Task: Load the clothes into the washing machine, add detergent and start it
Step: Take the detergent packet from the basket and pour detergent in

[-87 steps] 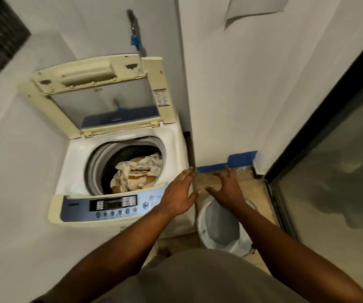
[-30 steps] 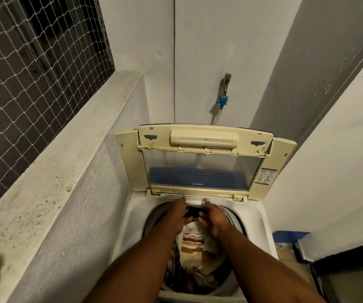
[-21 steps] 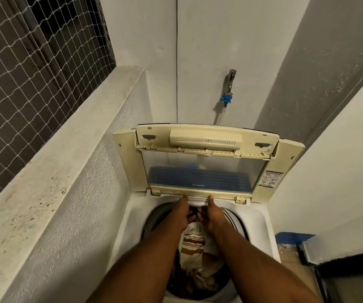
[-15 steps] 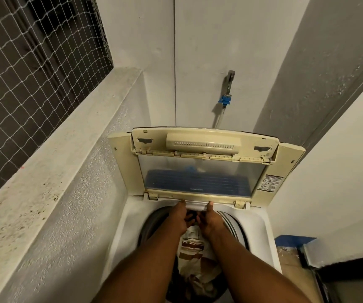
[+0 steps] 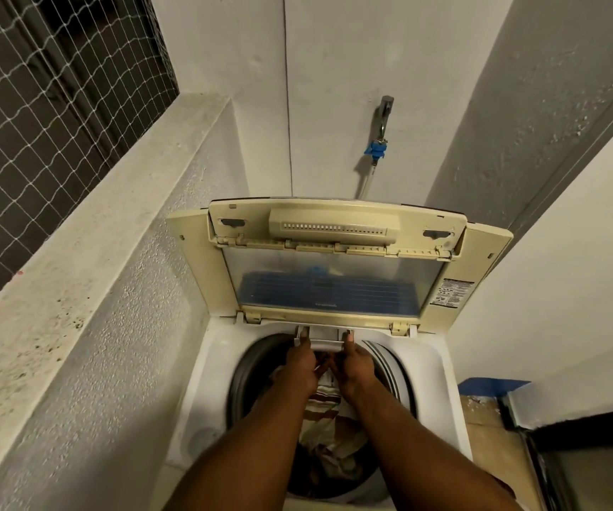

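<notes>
A white top-loading washing machine [image 5: 434, 363] stands below me with its cream lid [image 5: 334, 252] raised against the back wall. Striped cream and brown clothes [image 5: 329, 433] lie in the drum. At the drum's back rim sits a small white detergent drawer [image 5: 325, 339], pulled slightly out. My left hand [image 5: 299, 366] and my right hand [image 5: 352, 366] both grip the drawer's front edge, thumbs on top, fingers curled beneath it. Both forearms reach over the drum and hide part of the clothes.
A tap with a blue hose connector [image 5: 376, 149] is on the back wall. A concrete ledge [image 5: 76, 260] with a netted window [image 5: 39, 105] runs along the left. A white wall closes the right, with a dark door frame [image 5: 585, 437] at the lower right.
I have turned from the floor basket at the right to the machine. Both hands went to the drum's back rim, and the small white drawer has come slightly out.
</notes>
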